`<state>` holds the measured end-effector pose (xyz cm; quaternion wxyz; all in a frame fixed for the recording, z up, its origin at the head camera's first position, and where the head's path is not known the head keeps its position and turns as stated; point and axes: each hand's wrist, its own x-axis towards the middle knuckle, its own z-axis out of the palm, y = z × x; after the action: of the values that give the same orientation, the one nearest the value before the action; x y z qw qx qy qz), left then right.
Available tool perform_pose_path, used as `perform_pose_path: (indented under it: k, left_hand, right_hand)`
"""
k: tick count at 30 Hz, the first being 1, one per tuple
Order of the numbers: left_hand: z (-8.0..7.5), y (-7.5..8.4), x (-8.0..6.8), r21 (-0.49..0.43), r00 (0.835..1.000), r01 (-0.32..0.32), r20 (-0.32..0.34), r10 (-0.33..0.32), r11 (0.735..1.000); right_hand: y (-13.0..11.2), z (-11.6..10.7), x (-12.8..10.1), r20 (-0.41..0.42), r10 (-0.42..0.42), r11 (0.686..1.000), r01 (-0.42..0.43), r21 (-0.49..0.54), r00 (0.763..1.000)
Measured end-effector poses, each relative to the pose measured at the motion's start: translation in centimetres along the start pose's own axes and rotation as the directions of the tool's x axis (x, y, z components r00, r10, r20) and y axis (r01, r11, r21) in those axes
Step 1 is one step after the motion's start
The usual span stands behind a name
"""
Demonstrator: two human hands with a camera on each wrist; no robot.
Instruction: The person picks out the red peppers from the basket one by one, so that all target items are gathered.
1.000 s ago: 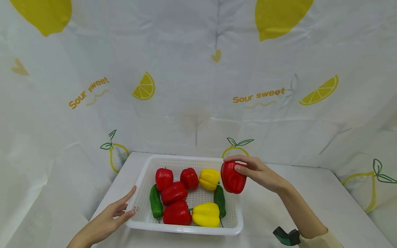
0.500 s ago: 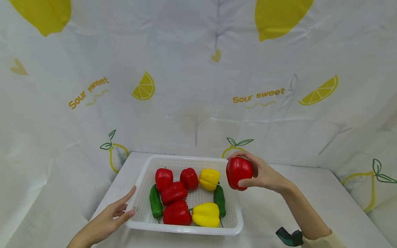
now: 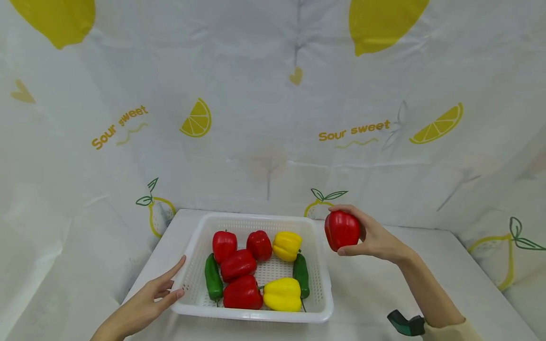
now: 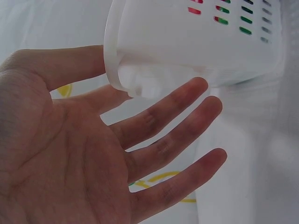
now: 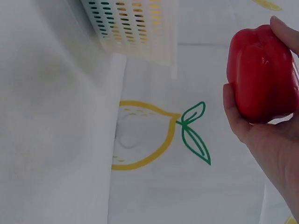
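Note:
My right hand (image 3: 370,235) grips a red bell pepper (image 3: 341,229) in the air, just right of the white perforated basket (image 3: 194,246); the right wrist view shows the same red bell pepper (image 5: 261,74) between thumb and fingers. Inside the basket lie several red peppers (image 3: 241,292), two yellow peppers (image 3: 282,294) and two green peppers (image 3: 212,282). My left hand (image 3: 159,293) lies open against the basket's near left corner, its straight fingers (image 4: 163,116) touching the basket wall (image 4: 196,42).
The basket stands on a white table (image 3: 375,293) with bare surface to its right. A white backdrop (image 3: 273,118) printed with lemons encloses the table at the back and sides. A dark green wrist mount (image 3: 405,324) shows on my right forearm.
My right hand has carried the red pepper rightward and slightly up, from over the basket's right rim to beyond it. The left hand has not moved.

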<state>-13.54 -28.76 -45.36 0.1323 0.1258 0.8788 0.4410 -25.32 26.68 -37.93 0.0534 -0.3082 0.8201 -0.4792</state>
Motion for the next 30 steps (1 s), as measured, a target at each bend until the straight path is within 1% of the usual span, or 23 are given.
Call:
perform_pose_path:
  k: [5, 9, 12, 21, 26, 30]
  left_hand:
    - [-0.1, -0.2, 0.1, 0.013, 1.000, -0.001, -0.001, 0.001, 1.000]
    - [-0.1, -0.2, 0.2, 0.014, 1.000, -0.005, 0.000, 0.005, 1.000]
    - [-0.1, -0.2, 0.2, 0.007, 1.000, -0.007, 0.002, 0.007, 1.000]
    - [-0.1, 0.0, 0.1, 0.007, 1.000, -0.002, 0.006, 0.002, 1.000]
    - [-0.2, 0.1, 0.1, 0.009, 1.000, -0.017, 0.012, 0.017, 1.000]
    - [-0.2, 0.3, 0.2, -0.001, 1.000, 0.004, 0.012, -0.004, 1.000]
  right_hand:
    - [1.7, -1.3, -0.2, -0.040, 0.040, 0.999, -0.041, -0.021, 0.998]
    - [3.5, -2.4, -0.4, -0.071, 0.090, 0.995, -0.092, -0.034, 0.993]
    - [4.7, -3.1, -0.6, -0.080, 0.127, 0.991, -0.130, -0.034, 0.989]
    - [7.9, -4.3, -1.1, -0.055, 0.233, 0.972, -0.234, -0.006, 0.971]
    - [9.5, -4.4, -1.3, -0.031, 0.295, 0.955, -0.295, 0.005, 0.955]
    - [10.8, -4.3, -1.3, -0.016, 0.326, 0.946, -0.325, 0.010, 0.945]
